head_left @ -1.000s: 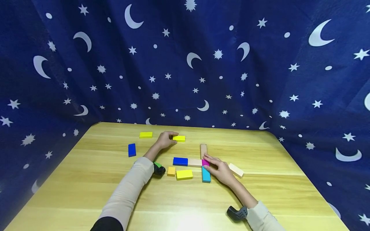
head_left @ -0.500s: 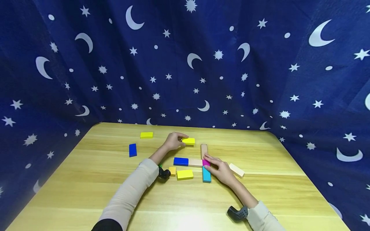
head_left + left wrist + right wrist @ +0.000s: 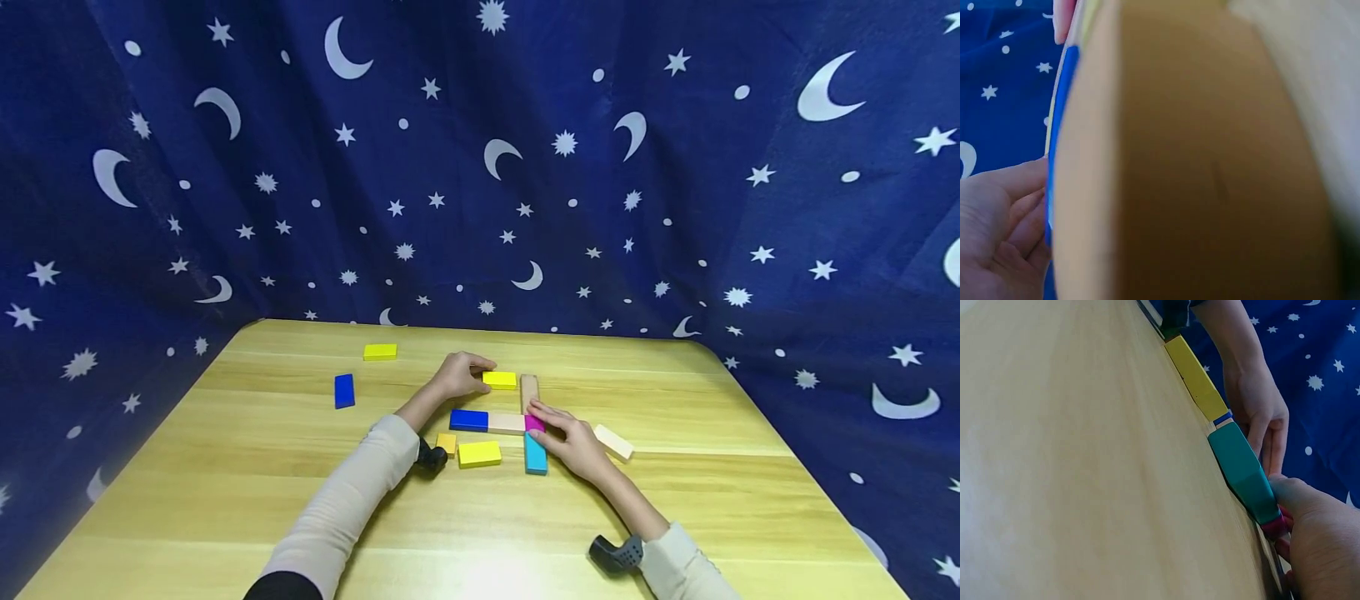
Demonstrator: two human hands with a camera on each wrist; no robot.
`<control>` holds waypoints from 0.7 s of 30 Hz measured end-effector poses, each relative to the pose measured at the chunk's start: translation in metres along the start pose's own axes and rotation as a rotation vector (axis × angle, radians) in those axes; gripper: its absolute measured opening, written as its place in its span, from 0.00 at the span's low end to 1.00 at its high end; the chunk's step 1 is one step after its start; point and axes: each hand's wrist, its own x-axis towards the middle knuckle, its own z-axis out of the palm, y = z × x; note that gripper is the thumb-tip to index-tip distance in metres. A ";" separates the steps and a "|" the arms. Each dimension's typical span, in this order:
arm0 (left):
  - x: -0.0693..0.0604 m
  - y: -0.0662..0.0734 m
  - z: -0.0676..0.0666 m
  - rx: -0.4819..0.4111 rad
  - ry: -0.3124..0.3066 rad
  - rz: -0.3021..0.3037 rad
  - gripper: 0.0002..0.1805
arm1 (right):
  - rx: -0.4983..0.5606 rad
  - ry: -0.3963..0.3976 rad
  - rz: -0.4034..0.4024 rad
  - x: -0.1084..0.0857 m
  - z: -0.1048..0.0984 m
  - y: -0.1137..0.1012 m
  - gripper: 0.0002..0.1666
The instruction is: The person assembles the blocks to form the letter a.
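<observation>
My left hand (image 3: pixel 459 377) pinches a yellow block (image 3: pixel 501 381) between thumb and fingers, low over the table behind the row. The block's far end is close to an upright-lying beige block (image 3: pixel 529 392). My right hand (image 3: pixel 576 443) has its thumb and fingers on either side of a magenta block (image 3: pixel 534 423), gripping it at the corner. Against the magenta block lie a light blue block (image 3: pixel 536 454) in front and a beige block (image 3: pixel 507 423) to the left, with a blue block (image 3: pixel 468 420) beyond. In the left wrist view the forearm hides most of the work.
Loose on the table (image 3: pixel 420 542) lie a yellow block (image 3: pixel 480 454), an orange block (image 3: pixel 447 443), a cream block (image 3: pixel 613 442), a blue block (image 3: pixel 344 391) and a far yellow block (image 3: pixel 380 352). A starry blue curtain (image 3: pixel 450 167) stands behind the table.
My left hand has carried the yellow block rightward and slightly nearer, to beside the back beige block. Its sleeve now covers the green block. The right hand has stayed in place.
</observation>
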 end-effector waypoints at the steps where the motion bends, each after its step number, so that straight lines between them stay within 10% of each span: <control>1: -0.001 -0.001 -0.001 0.000 -0.003 -0.003 0.21 | -0.002 0.001 0.001 0.000 0.000 0.000 0.24; 21: 0.003 0.001 0.001 0.041 0.010 0.012 0.18 | 0.018 -0.005 0.016 0.001 0.001 0.000 0.24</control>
